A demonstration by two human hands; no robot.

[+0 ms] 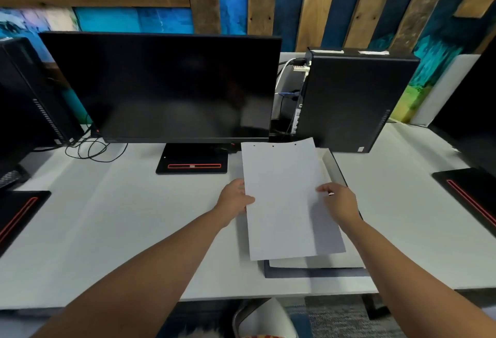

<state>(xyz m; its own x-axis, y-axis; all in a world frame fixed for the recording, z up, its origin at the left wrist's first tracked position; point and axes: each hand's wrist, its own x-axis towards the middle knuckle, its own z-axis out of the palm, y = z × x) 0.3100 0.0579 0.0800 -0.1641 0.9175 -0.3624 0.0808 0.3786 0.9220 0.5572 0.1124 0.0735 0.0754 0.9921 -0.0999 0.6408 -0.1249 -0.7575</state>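
A white sheet of paper (pixel 284 198) with three punched holes along its far edge is held above an open dark binder (pixel 308 270) on the white desk (pixel 120 230). My left hand (pixel 233 199) grips the sheet's left edge, thumb on top. At the right side, my right hand (pixel 339 201) pinches the sheet with its fingers lying on the paper. More white pages lie in the binder under the sheet.
A dark monitor (pixel 163 85) on a black stand (pixel 192 159) is behind the paper. A black computer tower (pixel 354 99) stands at back right, another tower (pixel 24 96) at left. Loose cables (pixel 91 150) lie by the monitor. Black stands sit at both desk ends.
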